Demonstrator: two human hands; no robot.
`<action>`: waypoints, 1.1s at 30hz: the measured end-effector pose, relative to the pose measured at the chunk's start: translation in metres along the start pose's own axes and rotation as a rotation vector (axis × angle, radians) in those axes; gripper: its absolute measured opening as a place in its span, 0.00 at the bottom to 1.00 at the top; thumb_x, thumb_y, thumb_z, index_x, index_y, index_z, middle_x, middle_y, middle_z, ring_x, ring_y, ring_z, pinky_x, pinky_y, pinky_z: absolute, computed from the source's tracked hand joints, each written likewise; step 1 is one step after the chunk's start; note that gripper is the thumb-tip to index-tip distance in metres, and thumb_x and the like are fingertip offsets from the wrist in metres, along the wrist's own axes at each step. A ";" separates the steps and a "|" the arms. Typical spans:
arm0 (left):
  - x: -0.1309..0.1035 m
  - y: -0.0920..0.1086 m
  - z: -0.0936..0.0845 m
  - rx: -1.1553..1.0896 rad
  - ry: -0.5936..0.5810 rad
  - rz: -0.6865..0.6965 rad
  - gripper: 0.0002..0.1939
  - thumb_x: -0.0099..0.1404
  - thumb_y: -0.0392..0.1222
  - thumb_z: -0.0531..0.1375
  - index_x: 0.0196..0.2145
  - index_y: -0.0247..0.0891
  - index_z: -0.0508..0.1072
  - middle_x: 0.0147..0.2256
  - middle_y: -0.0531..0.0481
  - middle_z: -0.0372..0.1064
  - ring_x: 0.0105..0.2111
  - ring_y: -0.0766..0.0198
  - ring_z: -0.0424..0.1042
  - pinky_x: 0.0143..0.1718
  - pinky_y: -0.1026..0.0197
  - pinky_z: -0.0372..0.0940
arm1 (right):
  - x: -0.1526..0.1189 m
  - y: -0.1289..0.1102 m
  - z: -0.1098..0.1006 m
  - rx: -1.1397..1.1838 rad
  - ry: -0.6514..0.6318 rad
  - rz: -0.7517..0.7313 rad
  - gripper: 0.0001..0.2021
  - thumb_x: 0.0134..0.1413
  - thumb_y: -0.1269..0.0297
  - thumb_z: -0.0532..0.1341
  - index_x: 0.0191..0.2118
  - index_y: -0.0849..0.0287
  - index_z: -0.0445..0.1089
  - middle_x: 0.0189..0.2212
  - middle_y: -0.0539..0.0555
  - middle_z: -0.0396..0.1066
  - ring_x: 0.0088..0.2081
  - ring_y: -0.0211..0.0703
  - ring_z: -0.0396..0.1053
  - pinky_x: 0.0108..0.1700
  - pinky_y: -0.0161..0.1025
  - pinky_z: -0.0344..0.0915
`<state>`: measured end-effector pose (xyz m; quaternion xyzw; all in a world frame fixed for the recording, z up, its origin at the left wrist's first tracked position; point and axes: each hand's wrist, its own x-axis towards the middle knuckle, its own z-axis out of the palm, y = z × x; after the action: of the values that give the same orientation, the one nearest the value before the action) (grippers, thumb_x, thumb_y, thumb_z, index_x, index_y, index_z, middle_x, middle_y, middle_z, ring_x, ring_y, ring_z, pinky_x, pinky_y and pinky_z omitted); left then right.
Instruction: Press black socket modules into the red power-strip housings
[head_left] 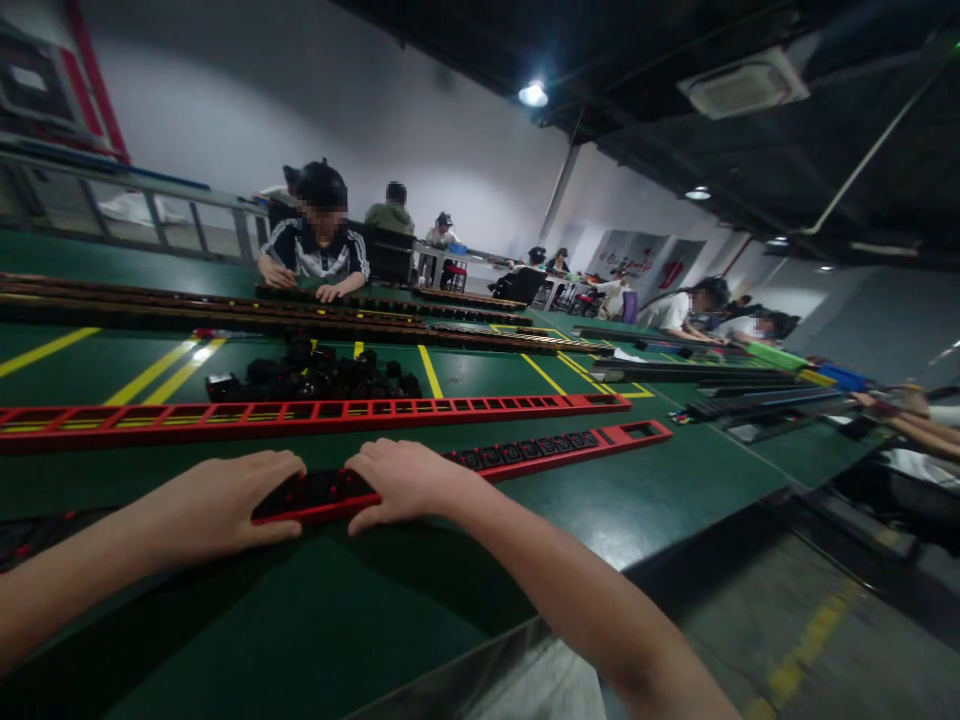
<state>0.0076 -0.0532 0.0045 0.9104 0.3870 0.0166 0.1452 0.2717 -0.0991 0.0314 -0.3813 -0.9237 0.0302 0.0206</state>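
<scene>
Red, long, narrow slotted frame [540, 463], holding a row of black, roughly square parts [517, 453], lies close before the person on the green worktop [285, 620], stretching from about 9 to 1 o'clock. Uneven pressure from the two hands could, I judge, tilt or twist so slender a piece and unseat some parts; a push towards 12 o'clock might knock it into the second red slotted frame [225, 432] just beyond, or drive that one into the loose heap of black parts [322, 375] at 11 o'clock. The left hand [217, 500] is half closed across the near frame, thumb at the close edge, fingers over the far one; the right hand [409, 480], similarly curved, grips it just beside, towards 3 o'clock.
</scene>
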 end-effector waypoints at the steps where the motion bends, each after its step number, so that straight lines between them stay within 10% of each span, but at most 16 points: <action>1: 0.000 -0.001 0.001 0.000 -0.001 -0.007 0.25 0.53 0.68 0.59 0.43 0.54 0.76 0.44 0.48 0.78 0.41 0.43 0.78 0.42 0.43 0.73 | 0.003 -0.006 0.003 -0.042 0.000 0.016 0.30 0.55 0.38 0.66 0.50 0.60 0.72 0.47 0.62 0.76 0.46 0.56 0.74 0.41 0.46 0.71; 8: 0.001 -0.009 0.008 0.040 0.050 -0.020 0.38 0.48 0.74 0.56 0.56 0.64 0.74 0.56 0.51 0.75 0.53 0.39 0.75 0.56 0.40 0.70 | -0.013 -0.005 0.002 -0.168 -0.004 0.049 0.27 0.59 0.37 0.61 0.44 0.59 0.71 0.46 0.62 0.75 0.43 0.55 0.74 0.36 0.46 0.71; 16: 0.004 -0.012 0.024 0.139 0.003 -0.008 0.45 0.44 0.74 0.57 0.60 0.66 0.71 0.61 0.55 0.70 0.61 0.39 0.68 0.64 0.41 0.64 | -0.107 0.008 -0.016 -0.228 -0.052 0.211 0.26 0.56 0.41 0.67 0.46 0.61 0.72 0.43 0.60 0.74 0.43 0.52 0.73 0.39 0.43 0.69; 26: 0.004 -0.021 0.031 0.185 0.038 0.040 0.43 0.57 0.69 0.53 0.62 0.43 0.73 0.62 0.41 0.69 0.59 0.40 0.71 0.61 0.40 0.65 | -0.211 0.036 -0.031 -0.239 -0.161 0.483 0.26 0.52 0.49 0.72 0.51 0.60 0.72 0.45 0.57 0.73 0.45 0.52 0.72 0.45 0.43 0.66; 33: -0.003 -0.019 -0.003 0.170 0.105 0.027 0.35 0.61 0.65 0.55 0.55 0.38 0.75 0.56 0.37 0.73 0.53 0.42 0.75 0.54 0.45 0.68 | -0.260 0.072 -0.050 -0.246 -0.231 0.668 0.22 0.54 0.59 0.69 0.53 0.62 0.73 0.49 0.62 0.73 0.49 0.56 0.72 0.51 0.46 0.65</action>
<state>-0.0082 -0.0424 0.0024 0.9225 0.3818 0.0333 0.0467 0.5095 -0.2299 0.0723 -0.6553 -0.7414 -0.0330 -0.1408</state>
